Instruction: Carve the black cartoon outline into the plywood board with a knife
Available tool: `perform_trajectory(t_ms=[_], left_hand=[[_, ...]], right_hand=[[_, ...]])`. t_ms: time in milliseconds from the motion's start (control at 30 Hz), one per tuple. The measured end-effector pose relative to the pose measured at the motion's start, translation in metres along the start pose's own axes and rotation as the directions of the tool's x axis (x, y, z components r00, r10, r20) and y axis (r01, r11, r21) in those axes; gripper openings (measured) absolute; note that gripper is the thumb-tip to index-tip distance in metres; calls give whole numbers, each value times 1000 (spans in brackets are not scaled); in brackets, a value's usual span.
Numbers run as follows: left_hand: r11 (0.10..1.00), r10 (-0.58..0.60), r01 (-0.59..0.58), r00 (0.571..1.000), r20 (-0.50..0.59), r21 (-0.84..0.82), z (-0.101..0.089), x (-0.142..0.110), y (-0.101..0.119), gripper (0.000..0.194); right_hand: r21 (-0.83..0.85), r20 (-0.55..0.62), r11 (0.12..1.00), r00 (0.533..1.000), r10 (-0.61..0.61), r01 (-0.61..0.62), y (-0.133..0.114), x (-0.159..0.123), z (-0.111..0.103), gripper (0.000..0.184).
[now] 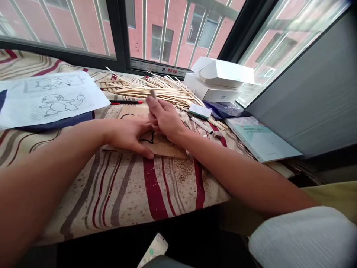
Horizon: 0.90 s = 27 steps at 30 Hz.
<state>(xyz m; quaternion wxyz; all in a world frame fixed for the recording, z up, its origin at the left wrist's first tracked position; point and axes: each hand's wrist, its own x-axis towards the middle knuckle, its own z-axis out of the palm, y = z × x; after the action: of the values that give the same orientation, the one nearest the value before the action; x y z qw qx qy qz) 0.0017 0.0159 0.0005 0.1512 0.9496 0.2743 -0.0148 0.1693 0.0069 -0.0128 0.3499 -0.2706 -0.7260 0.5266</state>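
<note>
- Right hand (164, 119): fingers curled closed, gripping a small pale stick (153, 93) whose end pokes out above them.
- Left hand (126, 136): fingers stretched out and fairly open, pressing down on a thin brown board (167, 147); the hands nearly touch above it.
- The board lies on a striped cloth (119, 193) under both hands, with black drawn lines (147, 137) on it, partly hidden by the fingers.
- Pale specks of dust (181, 175) are scattered on the cloth just below the board.
- One sheet of paper (52, 98) lies to the left, printed with two cartoon figures, one inside a box near the top edge.
- One pen (125, 102), red and black, lies between the paper and the board.
- One big heap of thin wooden sticks (147, 89), too many to count, lies beyond the hands.
- Two white boxes are stacked by the window: the lower box (212, 93) reads "ZTE", and the upper box (223, 72) sits tilted on it.
- One book (262, 139) with a pale blue cover lies to the right, its small print unreadable.
- A strip on the window frame (157, 68) shows a "P" and other lettering, too small to read.
</note>
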Motion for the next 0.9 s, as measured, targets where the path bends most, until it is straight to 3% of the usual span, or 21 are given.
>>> perform_trajectory(t_ms=[100, 167, 233, 333, 467, 700, 800, 900], left_hand=[[999, 20, -18, 999, 48, -35, -1, -1, 2, 75], [1000, 8, -7, 999, 49, -27, -1, -2, 3, 81], [1000, -22, 22, 999, 37, 1, -1, -1, 3, 95], [999, -36, 36, 999, 20, 32, 0, 0, 1, 110], [998, -23, 22, 999, 23, 50, 0, 0, -1, 114], [991, -120, 115, 990, 69, 69, -1, -2, 3, 123], [984, -162, 153, 982, 98, 90, -2, -2, 6, 125], [975, -212, 202, 970, 115, 96, -4, -1, 11, 126]], right_hand=[[153, 114, 988, 993, 6, -23, -1, -4, -3, 47], [201, 127, 978, 992, 26, -52, 0, -5, -4, 48], [219, -22, 975, 999, 29, -24, 1, -5, -3, 48], [222, -253, 975, 967, 33, 24, 2, -6, -1, 47], [273, -326, 962, 940, 101, -9, -3, -9, 2, 44], [330, -555, 943, 819, 149, 51, -9, -13, 10, 44], [470, -574, 879, 783, 239, 76, -11, -12, 9, 49], [572, -530, 817, 793, 301, 72, -20, -11, 4, 52]])
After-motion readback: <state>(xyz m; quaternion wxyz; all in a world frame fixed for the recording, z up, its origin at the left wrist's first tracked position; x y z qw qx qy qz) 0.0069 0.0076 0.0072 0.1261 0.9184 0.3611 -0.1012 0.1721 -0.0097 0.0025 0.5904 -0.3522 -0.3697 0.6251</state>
